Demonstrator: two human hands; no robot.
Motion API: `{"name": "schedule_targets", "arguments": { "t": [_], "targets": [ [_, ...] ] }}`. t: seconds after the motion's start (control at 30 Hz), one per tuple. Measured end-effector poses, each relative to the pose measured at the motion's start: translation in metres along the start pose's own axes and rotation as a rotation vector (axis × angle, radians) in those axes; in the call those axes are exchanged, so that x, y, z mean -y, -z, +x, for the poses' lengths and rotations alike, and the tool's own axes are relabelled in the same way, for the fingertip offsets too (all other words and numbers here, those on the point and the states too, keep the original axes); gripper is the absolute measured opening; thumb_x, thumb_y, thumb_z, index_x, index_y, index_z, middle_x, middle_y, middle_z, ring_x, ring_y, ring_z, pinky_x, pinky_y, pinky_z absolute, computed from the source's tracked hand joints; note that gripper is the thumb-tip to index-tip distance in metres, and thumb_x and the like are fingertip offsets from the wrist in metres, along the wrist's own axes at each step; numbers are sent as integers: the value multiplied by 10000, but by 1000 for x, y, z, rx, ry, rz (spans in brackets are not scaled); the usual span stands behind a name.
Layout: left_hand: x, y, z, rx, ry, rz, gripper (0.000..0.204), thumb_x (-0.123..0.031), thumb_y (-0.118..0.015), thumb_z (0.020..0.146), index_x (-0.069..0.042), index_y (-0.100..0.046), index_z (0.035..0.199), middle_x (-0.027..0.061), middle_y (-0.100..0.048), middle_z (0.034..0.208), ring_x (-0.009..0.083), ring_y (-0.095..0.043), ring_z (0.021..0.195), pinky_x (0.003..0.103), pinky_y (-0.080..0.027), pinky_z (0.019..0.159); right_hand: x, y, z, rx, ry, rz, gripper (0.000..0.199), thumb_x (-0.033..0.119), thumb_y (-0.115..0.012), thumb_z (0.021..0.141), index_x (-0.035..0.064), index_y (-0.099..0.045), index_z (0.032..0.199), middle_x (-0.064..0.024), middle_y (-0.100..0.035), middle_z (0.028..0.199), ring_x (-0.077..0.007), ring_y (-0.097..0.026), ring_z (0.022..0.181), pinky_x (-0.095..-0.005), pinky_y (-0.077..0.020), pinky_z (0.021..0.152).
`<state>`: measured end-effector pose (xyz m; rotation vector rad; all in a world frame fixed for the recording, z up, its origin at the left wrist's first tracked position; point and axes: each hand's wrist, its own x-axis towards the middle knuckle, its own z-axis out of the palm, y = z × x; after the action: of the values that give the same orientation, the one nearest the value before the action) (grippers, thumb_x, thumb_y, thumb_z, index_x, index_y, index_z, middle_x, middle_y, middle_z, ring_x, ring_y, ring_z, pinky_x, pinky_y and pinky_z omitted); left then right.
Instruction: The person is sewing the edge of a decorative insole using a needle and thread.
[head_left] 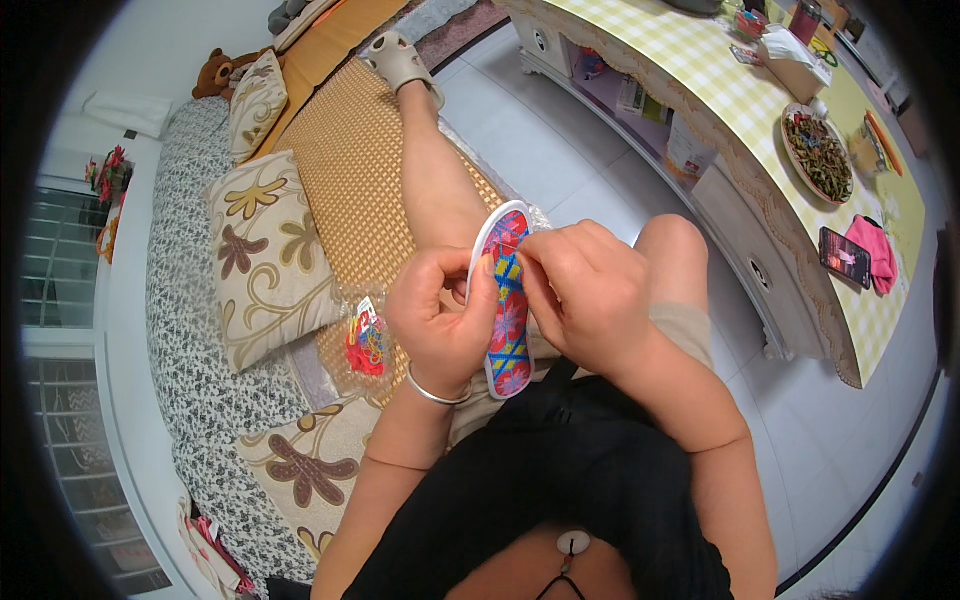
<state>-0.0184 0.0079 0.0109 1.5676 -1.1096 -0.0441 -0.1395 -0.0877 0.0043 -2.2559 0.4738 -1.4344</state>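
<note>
A shoe insole (509,335) with a white edge and a red, blue, yellow and pink stitched pattern stands tilted above my lap. My left hand (438,312) is closed around its left edge, the thumb lying on the patterned face. At the upper right edge of the insole, my right hand (592,298) is pinched shut. A fine, pale line, a thread or a needle, runs from its fingertips across the pattern; which of the two I cannot tell. Beside my left wrist, a clear plastic bag (366,345) of red and coloured threads lies on the seat.
I sit on a sofa with a woven mat (345,150) and patterned cushions (270,255). On the right stands a long table with a checked cloth (690,50). It carries a dish of food (818,155), a phone (845,258), a pink cloth (872,250) and a tissue box (797,62).
</note>
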Motion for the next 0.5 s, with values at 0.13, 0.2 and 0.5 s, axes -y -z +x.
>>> {"name": "schedule_targets", "arguments": {
  "t": [0.13,0.2,0.5],
  "targets": [
    [-3,-1,-2,93,-135,61,70,-15,-685,801,3,-620,819,45,-600,696,82,-504,578,224,-410,524,-1,-5,-1,8,-5,47,156,22,-700,714,42,-619,845,-84,-605,720,-257,-569,629,-338,-455,553],
    [0,1,-2,43,14,-31,76,-25,-682,817,13,-618,834,44,-603,709,86,-519,601,224,-423,551,-4,-2,4,-32,19,66,119,77,-680,734,44,-609,824,-86,-606,742,-263,-577,687,-342,-461,599],
    [11,4,1,264,139,-610,82,2,-602,880,18,-593,960,62,-594,899,109,-554,822,225,-443,754,-22,-4,-13,272,-1104,1548,216,94,-617,896,-74,-643,1029,-145,-664,1037,-201,-648,919,-302,-521,845]
  ]
}}
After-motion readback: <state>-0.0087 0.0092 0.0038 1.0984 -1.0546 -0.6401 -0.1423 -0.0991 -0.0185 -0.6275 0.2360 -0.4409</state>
